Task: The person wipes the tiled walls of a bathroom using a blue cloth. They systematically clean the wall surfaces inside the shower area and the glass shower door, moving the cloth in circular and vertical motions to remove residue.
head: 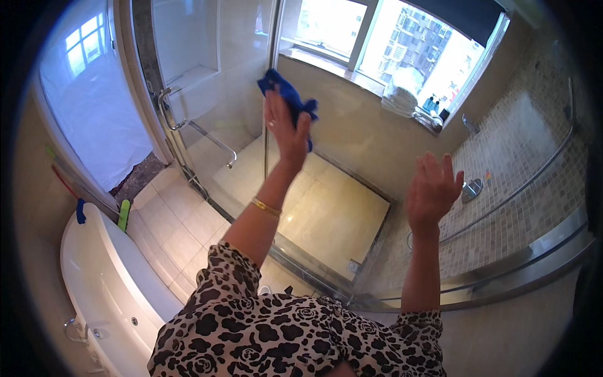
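Note:
A blue cloth [293, 101] lies under my left hand [285, 125], at the upright metal edge of the shower glass. The hand's fingers are stretched over the cloth, which sticks out past them at the top and right. There is a ring on one finger and a gold-coloured bracelet on the wrist. My right hand [431, 191] is raised on the right with fingers slightly apart and nothing in it. Whether it touches the glass, I cannot tell. Behind it is a chrome shower mixer [472, 190] on the mosaic-tiled wall [523, 155].
A glass door with a chrome handle [169, 110] and towel bar [212, 139] stands left. Metal framing [306, 264] runs along the shower floor [334, 207]. White towels [400, 94] and bottles [431, 104] sit on the sill. A white bathtub [101, 264] is at lower left.

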Demonstrator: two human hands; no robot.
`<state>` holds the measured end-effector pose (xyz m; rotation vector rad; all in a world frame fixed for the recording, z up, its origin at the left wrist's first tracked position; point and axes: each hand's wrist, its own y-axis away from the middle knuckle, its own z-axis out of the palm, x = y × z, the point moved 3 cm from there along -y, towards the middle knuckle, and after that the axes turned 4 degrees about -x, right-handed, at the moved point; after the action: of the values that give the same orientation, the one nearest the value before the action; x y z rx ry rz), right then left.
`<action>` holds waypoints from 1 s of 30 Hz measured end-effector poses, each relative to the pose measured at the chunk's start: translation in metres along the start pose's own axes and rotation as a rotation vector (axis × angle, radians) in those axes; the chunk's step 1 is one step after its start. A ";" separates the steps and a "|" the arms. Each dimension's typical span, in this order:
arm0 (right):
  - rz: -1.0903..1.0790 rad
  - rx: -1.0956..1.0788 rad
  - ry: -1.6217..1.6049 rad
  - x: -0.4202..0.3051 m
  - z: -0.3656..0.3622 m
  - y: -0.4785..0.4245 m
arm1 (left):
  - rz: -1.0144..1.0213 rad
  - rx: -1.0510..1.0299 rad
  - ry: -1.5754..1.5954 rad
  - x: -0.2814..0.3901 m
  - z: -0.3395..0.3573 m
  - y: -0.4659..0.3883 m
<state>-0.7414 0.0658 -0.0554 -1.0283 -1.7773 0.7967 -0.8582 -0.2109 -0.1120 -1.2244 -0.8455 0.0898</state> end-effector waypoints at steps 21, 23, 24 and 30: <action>-0.051 0.121 -0.012 -0.004 0.007 0.004 | 0.024 0.064 -0.291 0.014 0.029 0.083; -0.045 0.113 -0.019 -0.004 0.006 0.004 | 0.193 -0.172 -0.279 0.042 0.042 0.130; -0.047 0.109 -0.020 -0.002 0.006 0.004 | 0.378 -0.299 -0.269 0.054 0.040 0.141; -0.047 0.135 -0.012 -0.001 0.009 0.009 | 0.344 -0.210 -0.448 0.021 0.014 0.052</action>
<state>-0.7471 0.0683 -0.0666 -0.8914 -1.7271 0.8824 -0.8330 -0.1697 -0.1444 -1.5709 -1.0387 0.5832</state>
